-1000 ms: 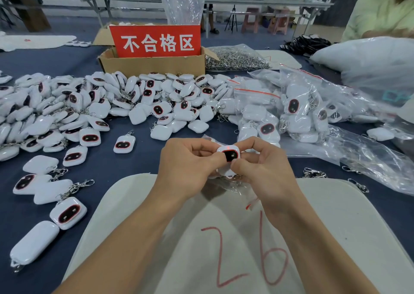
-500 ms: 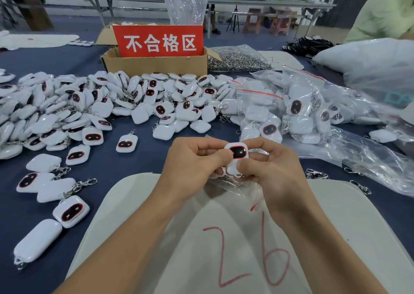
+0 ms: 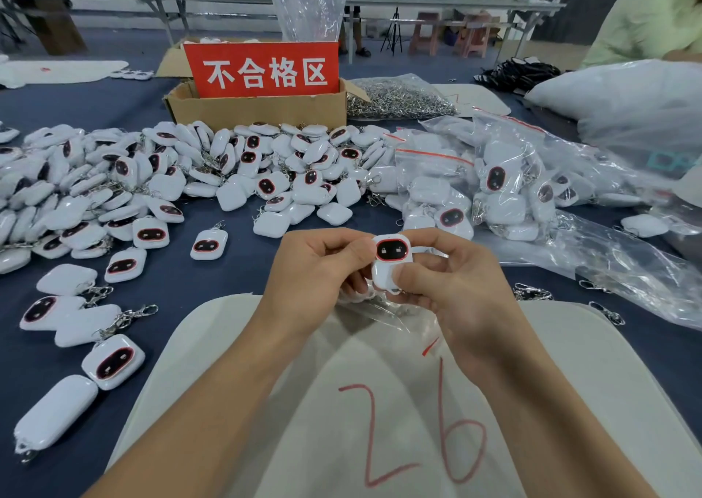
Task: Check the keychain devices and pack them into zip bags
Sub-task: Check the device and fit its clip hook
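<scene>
A white keychain device [image 3: 391, 258] with a black, red-rimmed screen showing two small lock icons is held upright between my hands above the white board. My left hand [image 3: 315, 269] pinches its left edge with curled fingers. My right hand [image 3: 452, 285] grips its lower right side, thumb pressed on the front below the screen. A clear zip bag [image 3: 383, 311] hangs crumpled beneath the device, under both hands. Whether the device's lower end sits inside the bag is hidden.
A large heap of loose white devices [image 3: 159, 182] covers the blue table at left and centre. Filled zip bags [image 3: 494, 186] pile up at right. A cardboard box [image 3: 258, 106] with a red sign stands behind. A white board [image 3: 266, 402] marked 26 lies near me.
The device has risen out from between my fingers and now shows more of its white body. Its screen now faces me with lock icons visible.
</scene>
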A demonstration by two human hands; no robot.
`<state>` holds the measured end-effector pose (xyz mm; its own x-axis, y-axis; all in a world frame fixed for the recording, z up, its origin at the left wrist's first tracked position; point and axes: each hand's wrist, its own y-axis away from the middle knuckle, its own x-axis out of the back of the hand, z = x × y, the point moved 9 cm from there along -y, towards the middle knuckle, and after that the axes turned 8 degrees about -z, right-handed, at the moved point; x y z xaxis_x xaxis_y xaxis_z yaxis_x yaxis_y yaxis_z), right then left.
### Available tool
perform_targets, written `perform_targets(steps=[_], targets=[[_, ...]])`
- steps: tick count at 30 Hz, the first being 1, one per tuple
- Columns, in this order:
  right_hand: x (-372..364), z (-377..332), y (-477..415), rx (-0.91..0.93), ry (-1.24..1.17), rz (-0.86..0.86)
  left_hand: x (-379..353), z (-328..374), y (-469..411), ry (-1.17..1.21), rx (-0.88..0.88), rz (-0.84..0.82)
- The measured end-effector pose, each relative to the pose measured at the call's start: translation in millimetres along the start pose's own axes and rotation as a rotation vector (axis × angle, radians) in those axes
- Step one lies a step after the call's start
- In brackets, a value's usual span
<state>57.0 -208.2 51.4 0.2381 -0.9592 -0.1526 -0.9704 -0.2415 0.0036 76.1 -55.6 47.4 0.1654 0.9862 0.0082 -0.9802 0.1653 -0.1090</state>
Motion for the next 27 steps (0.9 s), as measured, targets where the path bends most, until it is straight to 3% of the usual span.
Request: perform_targets(steps=[11, 16, 20, 27], targets=[[6.3, -5.7, -0.3, 0.104, 0.108, 0.07, 2.1, 1.4, 2.4, 0.001, 0.001, 0.022], [10.7, -8.7, 6.3, 0.122, 0.417, 0.29, 6.8, -6.8, 3.9, -0.037, 0.074, 0.103], [-4.3, -11.6, 6.7, 0.133, 0.506, 0.211, 9.9, -8.7, 4.2, -0.033, 0.095, 0.146], [-1.2, -14.2, 6.1, 0.146, 0.518, 0.224, 9.5, -7.1, 3.2, -0.013, 0.08, 0.136]])
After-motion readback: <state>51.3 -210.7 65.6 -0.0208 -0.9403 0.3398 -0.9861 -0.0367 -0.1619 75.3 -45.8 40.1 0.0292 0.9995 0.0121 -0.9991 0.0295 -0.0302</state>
